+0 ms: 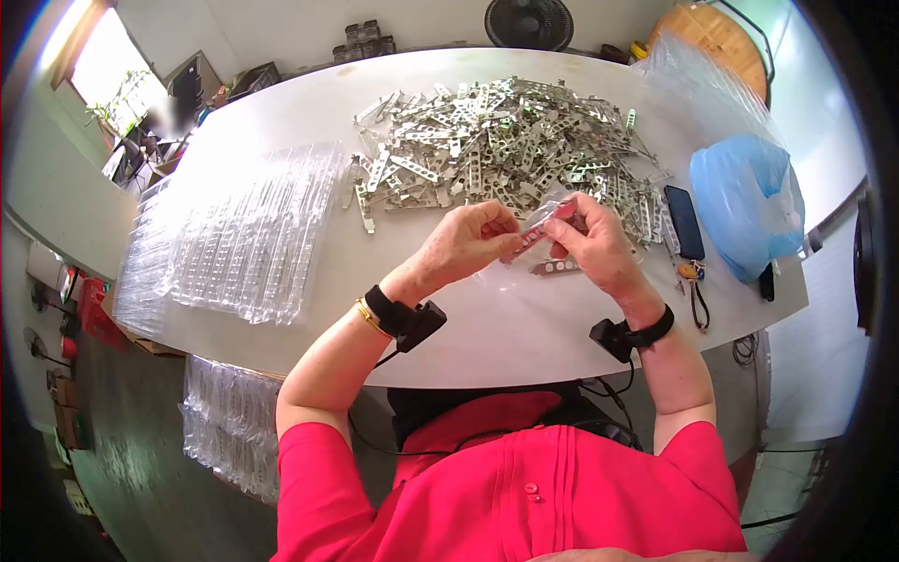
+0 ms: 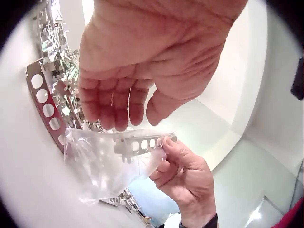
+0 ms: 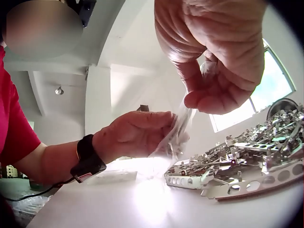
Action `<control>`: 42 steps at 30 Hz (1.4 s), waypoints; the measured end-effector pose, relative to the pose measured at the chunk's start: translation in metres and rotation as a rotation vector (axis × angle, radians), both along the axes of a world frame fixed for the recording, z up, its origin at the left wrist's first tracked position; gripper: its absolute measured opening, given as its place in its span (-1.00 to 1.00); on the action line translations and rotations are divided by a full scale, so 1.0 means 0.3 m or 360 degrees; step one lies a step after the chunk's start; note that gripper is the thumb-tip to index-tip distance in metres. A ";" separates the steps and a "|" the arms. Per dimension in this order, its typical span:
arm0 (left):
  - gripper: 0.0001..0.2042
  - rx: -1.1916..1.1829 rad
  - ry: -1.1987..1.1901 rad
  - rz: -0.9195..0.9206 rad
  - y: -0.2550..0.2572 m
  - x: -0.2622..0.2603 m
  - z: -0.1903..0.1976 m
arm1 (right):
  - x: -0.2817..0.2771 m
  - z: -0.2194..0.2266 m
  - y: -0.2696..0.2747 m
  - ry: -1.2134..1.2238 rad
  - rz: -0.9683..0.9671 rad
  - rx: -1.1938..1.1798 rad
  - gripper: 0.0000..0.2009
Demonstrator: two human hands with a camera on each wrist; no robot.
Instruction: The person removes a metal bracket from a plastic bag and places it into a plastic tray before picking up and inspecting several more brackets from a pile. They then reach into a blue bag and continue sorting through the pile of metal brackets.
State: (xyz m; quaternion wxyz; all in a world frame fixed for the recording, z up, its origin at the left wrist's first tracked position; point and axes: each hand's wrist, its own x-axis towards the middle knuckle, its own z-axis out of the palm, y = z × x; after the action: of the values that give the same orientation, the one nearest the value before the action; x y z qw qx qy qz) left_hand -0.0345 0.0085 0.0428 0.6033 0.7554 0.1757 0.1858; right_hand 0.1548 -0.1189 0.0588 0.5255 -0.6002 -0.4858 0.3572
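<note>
Between the two hands is a flat metal strip [image 2: 145, 144] with a row of round holes, overlapping a clear plastic bag [image 2: 95, 166]. My right hand [image 1: 595, 244] pinches the strip's end together with the bag, its thumb on top. My left hand [image 1: 473, 239] is at the other end, fingers loosely bent and fingertips right at the bag's edge. In the left wrist view a narrow gap shows between its thumb and forefinger. Another perforated strip [image 1: 557, 267] lies on the table beneath the hands. A large heap of similar metal strips [image 1: 510, 140] spreads just beyond them.
Filled clear plastic packs [image 1: 253, 234] lie on the white table [image 1: 449, 347] at left. On the right are a dark phone [image 1: 685, 223], keys [image 1: 691, 272], a blue plastic bag [image 1: 744, 206] and clear plastic sheeting [image 1: 702, 84]. More packs [image 1: 229, 421] sit below the table's left edge.
</note>
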 end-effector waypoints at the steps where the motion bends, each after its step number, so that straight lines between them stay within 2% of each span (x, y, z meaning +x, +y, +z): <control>1: -0.81 -0.0004 0.0024 -0.0019 -0.003 -0.003 0.013 | -0.007 0.007 0.002 0.0002 0.0025 0.0006 -0.92; 7: -0.87 0.0361 0.0261 0.0038 0.002 -0.041 0.096 | -0.040 0.031 0.032 0.0069 0.0136 0.0106 -0.94; 9: -0.87 0.0388 0.0221 0.0070 0.002 -0.053 0.101 | -0.046 0.034 0.046 0.0099 0.0190 0.0145 -0.94; 11: -0.86 0.0418 0.0192 0.0122 0.005 -0.074 0.118 | -0.059 0.040 0.065 0.0170 0.0212 0.0212 -0.82; 12: -0.87 0.0492 0.0227 0.0160 0.011 -0.086 0.137 | -0.068 0.047 0.072 0.0180 0.0249 0.0226 -0.82; 14: -0.87 0.0577 0.0298 0.0272 0.044 -0.134 0.163 | -0.081 0.064 0.069 0.0249 0.0146 0.0143 -0.65; 15: -0.87 0.0641 0.0239 0.0297 0.078 -0.162 0.168 | -0.074 0.066 0.072 0.0242 0.0190 0.0090 -0.57; 16: -0.87 0.0708 0.0184 0.0321 0.110 -0.196 0.177 | -0.074 0.072 0.063 0.0196 0.0199 0.0043 -0.58; 21: -0.88 0.0939 0.0258 0.0836 0.303 -0.450 0.243 | -0.035 0.038 -0.001 0.0010 0.0335 -0.0130 -0.67; 23: -0.88 0.1056 0.0373 0.1037 0.384 -0.592 0.271 | -0.006 -0.005 -0.021 -0.0098 0.0549 -0.0340 -0.77; 25: -0.87 0.1072 0.0412 0.1322 0.451 -0.735 0.288 | -0.022 0.007 -0.056 -0.0189 0.0588 -0.0483 -0.84; 29: -0.81 0.1238 0.0760 0.1785 0.581 -1.042 0.317 | 0.016 -0.064 -0.092 -0.0219 0.0694 -0.0755 -0.87; 32: -0.80 0.1378 0.1197 0.2026 0.639 -1.172 0.336 | 0.032 -0.080 -0.103 -0.0341 0.0724 -0.0896 -0.85; 34: -0.80 0.1371 0.1342 0.2099 0.712 -1.239 0.312 | 0.035 -0.088 -0.093 -0.0313 0.0680 -0.0918 -0.83; 38: -0.80 0.1370 0.1725 0.2212 0.795 -1.263 0.287 | 0.042 -0.073 -0.082 -0.0136 0.0628 -0.1043 -0.83; 42: -0.79 0.1321 0.1891 0.2281 0.891 -1.257 0.262 | 0.036 -0.072 -0.068 -0.0085 0.0602 -0.1139 -0.84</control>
State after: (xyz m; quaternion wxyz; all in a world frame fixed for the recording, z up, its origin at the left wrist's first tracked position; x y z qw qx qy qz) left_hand -0.4117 0.2757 0.1215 -0.1443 0.5921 0.7796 0.1447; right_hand 0.1656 -0.1393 0.0373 0.1955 -0.6544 -0.4461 0.5784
